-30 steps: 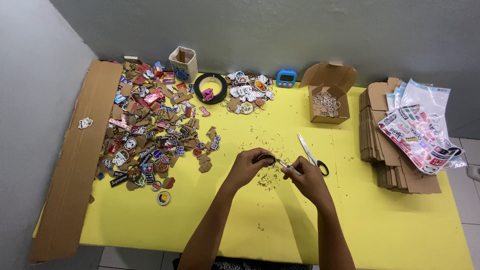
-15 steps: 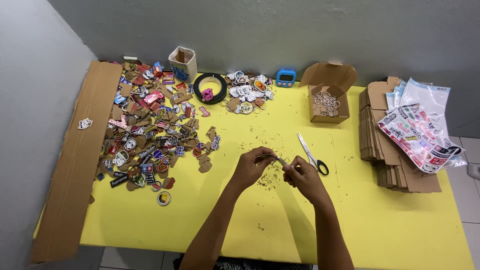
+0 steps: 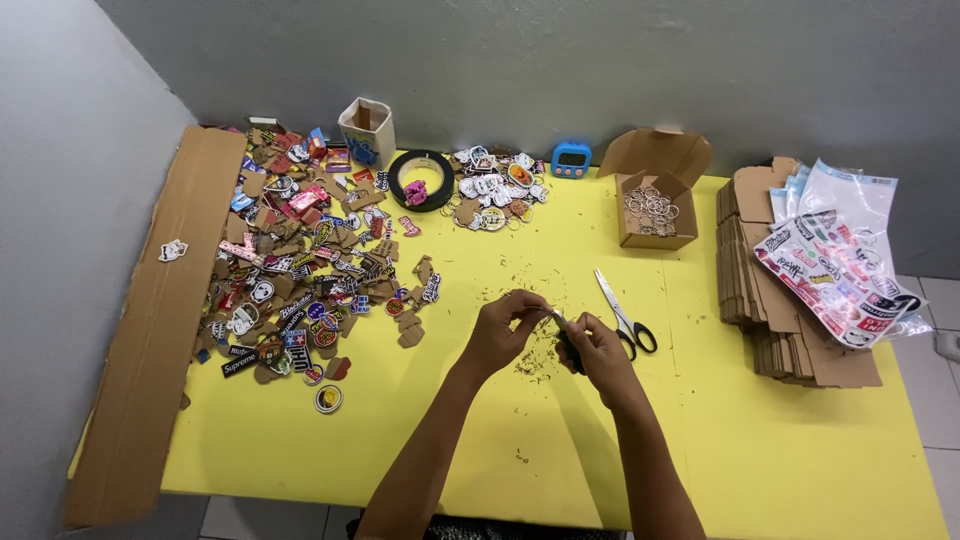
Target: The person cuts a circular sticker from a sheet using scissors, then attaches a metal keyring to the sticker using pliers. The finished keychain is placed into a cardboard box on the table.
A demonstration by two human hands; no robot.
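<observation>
Nothing has shifted much: left hand (image 3: 507, 325) and right hand (image 3: 590, 350) stay pinched together on a small dark piece (image 3: 562, 328), just left of the scissors (image 3: 620, 312). Firm, close fingertip grips suit such fiddly work best.

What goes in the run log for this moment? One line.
left hand: pinching small item | right hand: holding dark tool against it | scissors: beside right hand | yellow table

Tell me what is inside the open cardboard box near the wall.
The open cardboard box holds a pile of metal rings. Whatever lies beneath them is covered.
</observation>
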